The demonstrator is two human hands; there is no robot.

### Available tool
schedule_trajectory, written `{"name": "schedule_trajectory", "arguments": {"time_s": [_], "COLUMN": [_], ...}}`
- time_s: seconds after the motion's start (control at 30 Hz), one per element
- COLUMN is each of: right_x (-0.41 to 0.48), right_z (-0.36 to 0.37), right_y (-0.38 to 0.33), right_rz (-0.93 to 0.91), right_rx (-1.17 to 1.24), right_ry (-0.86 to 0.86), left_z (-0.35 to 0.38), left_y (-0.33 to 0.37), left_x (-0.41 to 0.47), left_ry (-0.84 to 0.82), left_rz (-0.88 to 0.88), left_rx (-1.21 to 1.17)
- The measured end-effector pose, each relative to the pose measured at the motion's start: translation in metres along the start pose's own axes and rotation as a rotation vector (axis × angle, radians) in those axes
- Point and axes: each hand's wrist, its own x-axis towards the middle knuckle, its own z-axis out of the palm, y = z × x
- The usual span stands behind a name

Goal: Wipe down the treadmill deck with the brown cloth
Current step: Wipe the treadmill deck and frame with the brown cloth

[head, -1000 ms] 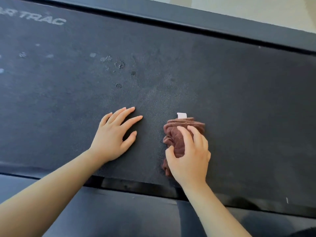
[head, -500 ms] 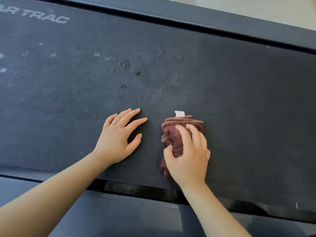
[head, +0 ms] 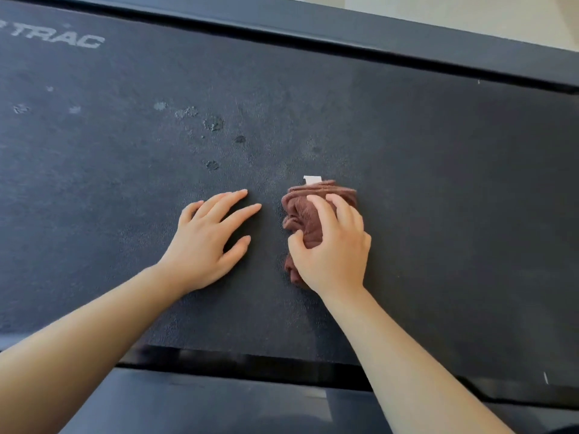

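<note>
Your right hand [head: 332, 249] clamps the bunched brown cloth [head: 308, 214] mid-deck [head: 454, 198]; your left hand [head: 208, 242] rests flat, holding nothing. Risk: the small wad likely skips the spots [head: 214, 123] beyond, leaving them unwiped.

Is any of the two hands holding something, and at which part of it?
The right hand grips the bunched brown cloth from above, over its near and middle part. The left hand lies flat on the treadmill deck, holding nothing.
</note>
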Motion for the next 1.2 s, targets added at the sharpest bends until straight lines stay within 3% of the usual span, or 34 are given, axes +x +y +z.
{"name": "schedule_trajectory", "arguments": {"time_s": [0.23,0.33,0.43,0.77,1.0,1.2], "right_x": [0.105,0.15,0.19,0.3,0.289,0.166], "right_z": [0.02,0.029,0.04,0.061,0.055,0.026], "right_y": [-0.006,-0.003,0.0,-0.008,-0.008,-0.001], "right_rz": [0.085,0.088,0.067,0.049,0.041,-0.037], "right_rx": [0.025,0.033,0.046,0.054,0.052,0.045], "right_ry": [-0.022,-0.002,0.031,0.003,-0.069,-0.11], "left_z": [-0.006,-0.005,0.0,-0.003,-0.002,0.002], "left_y": [-0.038,-0.043,-0.044,-0.041,-0.046,-0.05], "left_x": [0.116,0.156,0.166,0.168,0.169,0.17], "left_ry": [0.002,0.053,0.126,0.14,0.14,0.17], "left_rz": [-0.016,-0.122,-0.157,-0.164,-0.139,-0.119], "left_rx": [0.061,0.055,0.079,0.038,0.032,0.04]}}
